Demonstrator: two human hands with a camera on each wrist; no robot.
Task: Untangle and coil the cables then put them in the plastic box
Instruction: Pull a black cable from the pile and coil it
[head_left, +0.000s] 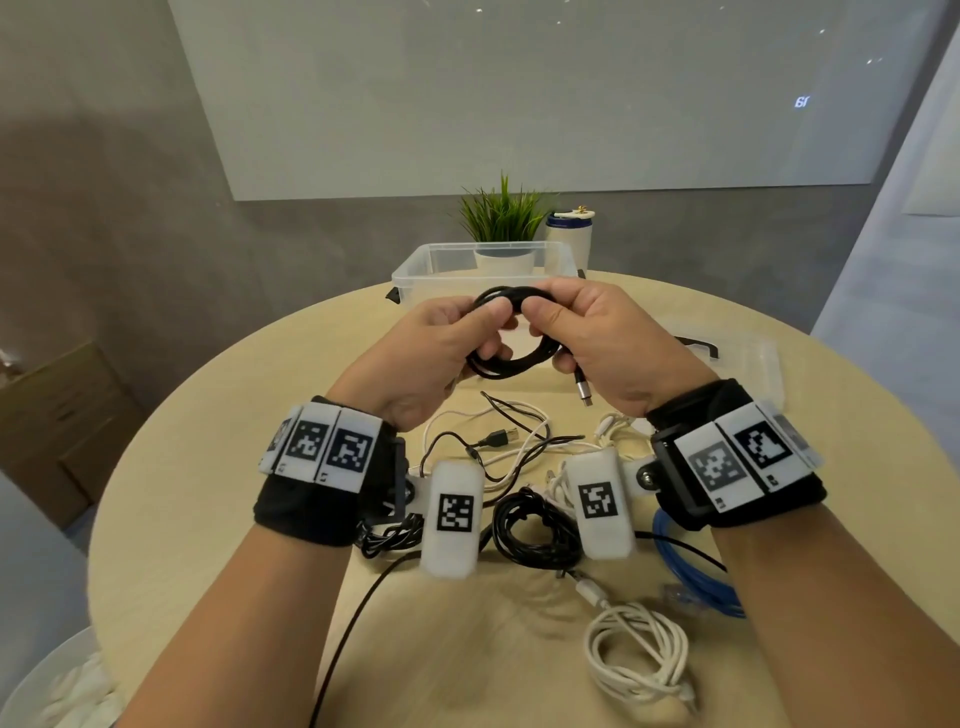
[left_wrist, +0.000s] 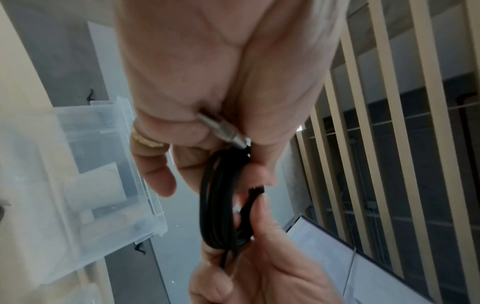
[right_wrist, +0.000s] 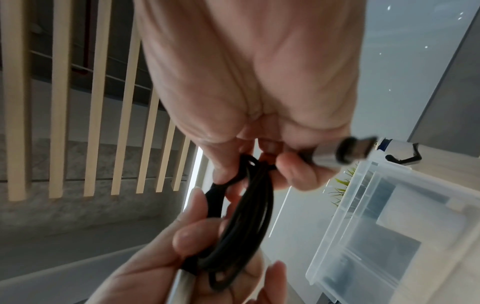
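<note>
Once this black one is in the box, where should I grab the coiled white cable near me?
Probably take the white cable from above, across the bunched strands on its near right side. It lies flat on the table in loose loops, so fingers closing across that bundle should lift them together. Avoid its plug end, which would likely let the coil unravel.

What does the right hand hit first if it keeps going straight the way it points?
Probably the clear plastic box: the right hand, gripping the coiled black cable, points forward towards it. Depth between them is unclear.
</note>
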